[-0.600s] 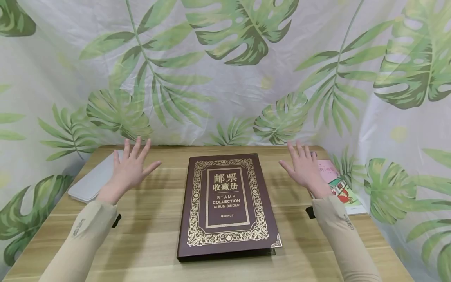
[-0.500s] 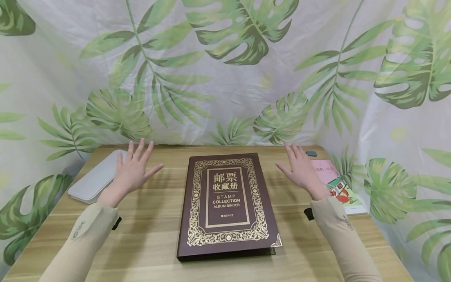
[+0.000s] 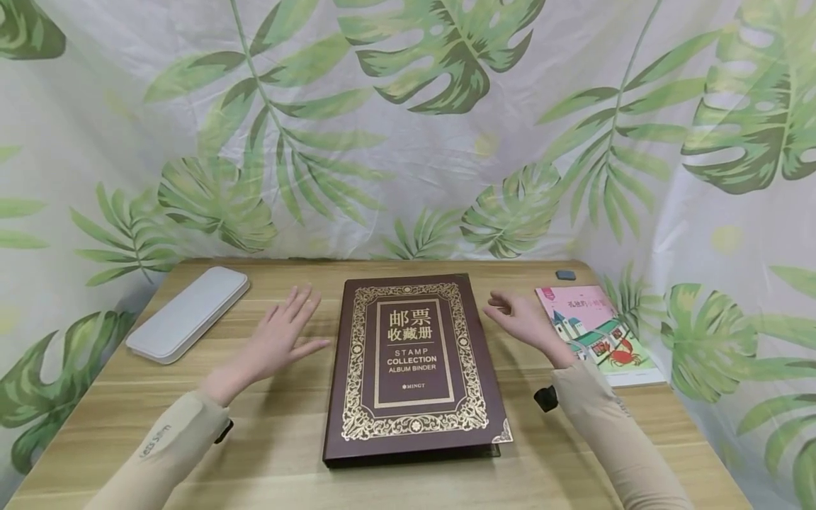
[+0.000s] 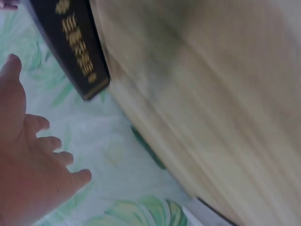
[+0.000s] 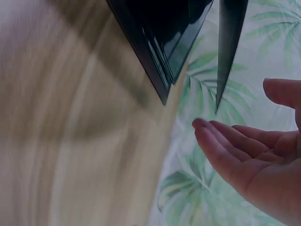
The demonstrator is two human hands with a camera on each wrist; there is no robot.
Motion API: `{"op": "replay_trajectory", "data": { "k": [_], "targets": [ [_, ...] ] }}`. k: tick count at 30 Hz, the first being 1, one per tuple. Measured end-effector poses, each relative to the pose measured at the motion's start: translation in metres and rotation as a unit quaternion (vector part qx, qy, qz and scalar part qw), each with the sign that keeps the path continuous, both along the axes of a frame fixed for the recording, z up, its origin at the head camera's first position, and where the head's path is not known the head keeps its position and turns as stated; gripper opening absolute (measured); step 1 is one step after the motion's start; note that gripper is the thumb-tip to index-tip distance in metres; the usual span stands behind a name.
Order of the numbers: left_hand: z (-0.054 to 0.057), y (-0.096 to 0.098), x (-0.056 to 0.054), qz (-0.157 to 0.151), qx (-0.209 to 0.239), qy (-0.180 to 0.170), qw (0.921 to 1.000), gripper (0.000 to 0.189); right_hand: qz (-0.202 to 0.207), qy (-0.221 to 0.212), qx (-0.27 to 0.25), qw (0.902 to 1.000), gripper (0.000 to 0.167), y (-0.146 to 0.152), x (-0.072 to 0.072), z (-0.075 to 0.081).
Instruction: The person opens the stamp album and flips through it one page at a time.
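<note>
A closed dark maroon stamp album (image 3: 414, 368) with gold lettering and an ornate gold border lies at the middle of the table. To its left, my left hand (image 3: 274, 343) hovers with spread fingers, apart from the spine; the left wrist view shows the album's spine (image 4: 75, 47) beyond the thumb. On the other side, my right hand (image 3: 523, 319) is near the album's right edge, its fingers loosely bent and holding nothing. Dark inner pages (image 5: 160, 52) show below the raised cover (image 5: 230, 42) in the right wrist view, a little away from the right fingertips.
A pale grey case (image 3: 188, 312) lies at the table's back left. At the right is a pink picture book (image 3: 599, 333) with a crab on it, and behind that a small dark grey block (image 3: 565, 275). A leaf-patterned curtain (image 3: 408, 142) hangs behind the wooden table (image 3: 274, 467).
Both hands have come inward and lower, nearer the album's sides. The right fingers have bent from straight. The pale case and the picture book are now less covered by the hands.
</note>
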State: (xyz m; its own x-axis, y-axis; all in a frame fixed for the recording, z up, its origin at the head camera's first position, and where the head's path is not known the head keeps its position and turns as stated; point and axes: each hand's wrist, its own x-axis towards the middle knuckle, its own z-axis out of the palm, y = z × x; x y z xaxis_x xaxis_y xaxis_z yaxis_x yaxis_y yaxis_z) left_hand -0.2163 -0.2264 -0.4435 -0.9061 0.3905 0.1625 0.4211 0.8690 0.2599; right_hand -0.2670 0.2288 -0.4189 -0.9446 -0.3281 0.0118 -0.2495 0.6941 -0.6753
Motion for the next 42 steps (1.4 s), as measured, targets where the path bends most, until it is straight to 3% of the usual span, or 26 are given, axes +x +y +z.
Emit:
{"op": "replay_trajectory", "data": {
  "k": [4, 8, 15, 23, 29, 35, 42],
  "targets": [
    [-0.006, 0.013, 0.010, -0.035, 0.000, 0.001, 0.9994, 0.091, 0.015, -0.065, -0.075, 0.9949, 0.058, -0.004, 0.000, -0.006],
    [-0.011, 0.025, 0.020, -0.069, 0.002, 0.012, 0.9975, 0.087, 0.025, -0.103, -0.128, 0.9861, 0.050, -0.008, 0.001, -0.011],
    [-0.022, 0.036, 0.031, -0.110, 0.004, 0.011, 0.9938, 0.080, -0.004, -0.133, -0.135, 0.9820, 0.044, -0.015, 0.001, -0.020],
    [-0.023, 0.039, 0.033, -0.116, 0.011, -0.007, 0.9932, 0.079, -0.029, -0.155, -0.162, 0.9742, 0.052, -0.015, 0.004, -0.018],
    [-0.023, 0.042, 0.034, -0.119, 0.009, -0.015, 0.9928, 0.080, -0.040, -0.170, -0.174, 0.9691, 0.053, -0.011, 0.005, -0.007],
    [-0.021, 0.046, 0.035, -0.122, 0.019, -0.014, 0.9922, 0.080, -0.041, -0.170, -0.218, 0.9601, 0.051, -0.009, 0.005, 0.015],
    [-0.022, 0.052, 0.035, -0.128, 0.029, -0.016, 0.9913, 0.078, -0.035, -0.144, -0.230, 0.9619, 0.052, -0.012, 0.007, 0.047]
  ]
}}
